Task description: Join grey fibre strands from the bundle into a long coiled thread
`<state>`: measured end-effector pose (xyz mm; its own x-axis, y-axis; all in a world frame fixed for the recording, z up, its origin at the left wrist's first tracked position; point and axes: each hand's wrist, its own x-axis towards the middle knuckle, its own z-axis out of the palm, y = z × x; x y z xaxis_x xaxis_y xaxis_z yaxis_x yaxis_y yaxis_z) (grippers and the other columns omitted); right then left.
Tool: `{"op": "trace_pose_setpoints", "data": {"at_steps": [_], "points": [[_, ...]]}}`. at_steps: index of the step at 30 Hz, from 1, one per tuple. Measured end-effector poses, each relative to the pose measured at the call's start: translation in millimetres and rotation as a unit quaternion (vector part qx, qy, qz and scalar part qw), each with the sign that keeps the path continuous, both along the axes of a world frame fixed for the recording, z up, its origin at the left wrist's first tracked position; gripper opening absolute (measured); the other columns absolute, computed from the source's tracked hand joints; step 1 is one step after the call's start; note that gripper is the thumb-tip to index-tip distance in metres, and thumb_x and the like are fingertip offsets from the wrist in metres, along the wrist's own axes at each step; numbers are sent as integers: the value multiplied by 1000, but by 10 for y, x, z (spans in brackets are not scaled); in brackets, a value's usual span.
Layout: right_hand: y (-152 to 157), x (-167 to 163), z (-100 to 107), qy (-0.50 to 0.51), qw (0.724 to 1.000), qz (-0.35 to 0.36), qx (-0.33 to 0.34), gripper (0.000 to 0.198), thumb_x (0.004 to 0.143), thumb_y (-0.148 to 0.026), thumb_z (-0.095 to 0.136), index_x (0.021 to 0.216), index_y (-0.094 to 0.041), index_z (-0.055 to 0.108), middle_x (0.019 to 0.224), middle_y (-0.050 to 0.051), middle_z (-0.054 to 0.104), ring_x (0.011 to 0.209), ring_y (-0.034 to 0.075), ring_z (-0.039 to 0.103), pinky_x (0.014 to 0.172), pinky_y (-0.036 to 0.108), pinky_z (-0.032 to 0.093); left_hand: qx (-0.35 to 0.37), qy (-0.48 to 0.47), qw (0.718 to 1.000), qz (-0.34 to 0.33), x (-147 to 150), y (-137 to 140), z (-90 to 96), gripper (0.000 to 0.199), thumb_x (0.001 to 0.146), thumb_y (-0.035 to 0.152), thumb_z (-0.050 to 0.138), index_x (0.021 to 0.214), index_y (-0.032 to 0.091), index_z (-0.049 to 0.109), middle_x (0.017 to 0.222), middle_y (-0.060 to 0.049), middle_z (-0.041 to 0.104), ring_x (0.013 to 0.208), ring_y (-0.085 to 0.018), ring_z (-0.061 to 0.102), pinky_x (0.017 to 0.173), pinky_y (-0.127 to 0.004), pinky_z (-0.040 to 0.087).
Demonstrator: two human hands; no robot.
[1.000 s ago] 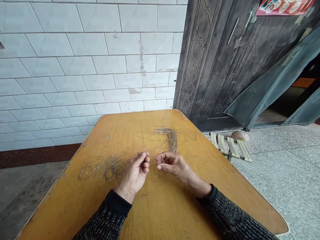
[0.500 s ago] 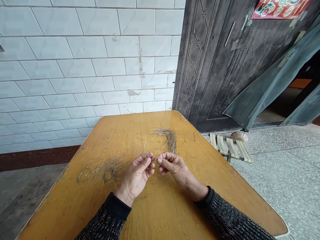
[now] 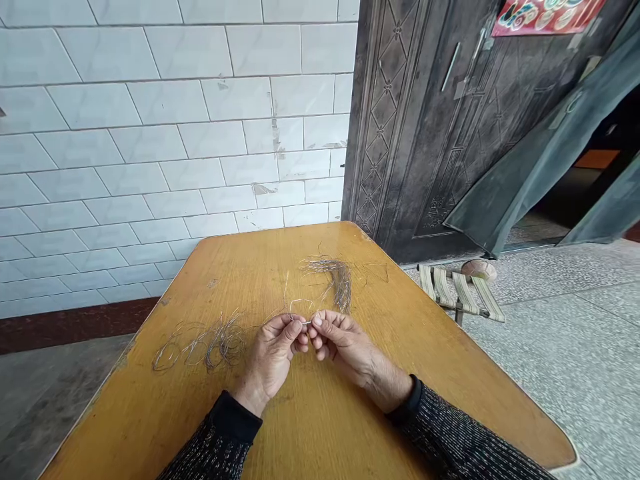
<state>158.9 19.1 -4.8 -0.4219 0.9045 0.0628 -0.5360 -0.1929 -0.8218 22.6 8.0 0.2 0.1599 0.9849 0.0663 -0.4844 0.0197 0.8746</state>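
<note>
Over the middle of the wooden table (image 3: 320, 413), my left hand (image 3: 273, 357) and my right hand (image 3: 350, 347) almost meet at the fingertips. Both pinch a thin metal wire (image 3: 302, 301), which arches up in a small loop above the fingers. One loose end stands up beyond my left fingers. Left of my left hand lie several loosely coiled wires (image 3: 223, 343). Behind my right hand rests a bent bundle of wires (image 3: 341, 283), its near end partly hidden by the hand.
A white tiled wall (image 3: 165, 133) rises beyond the far edge. To the right are a dark carved door (image 3: 425, 147), a grey-green curtain (image 3: 520, 167) and a low strap-seat stool (image 3: 460, 290) on the speckled floor.
My fingertips have come closer together, and the wire between them now forms a visible loop. The camera view has shifted slightly.
</note>
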Motion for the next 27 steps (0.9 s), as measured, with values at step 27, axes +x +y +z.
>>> {"op": "trace_pose_setpoints", "data": {"at_steps": [27], "points": [[-4,1,28,-32,997,-35,59,24,63,-32,75,78,-16,63,61,-2,63,52,6,55,47,16,45,-51,-56,997,-1,-13,7,32,19,60,25,77,65,13,64,60,2,59,55,-6,51,51,-17,41]]}}
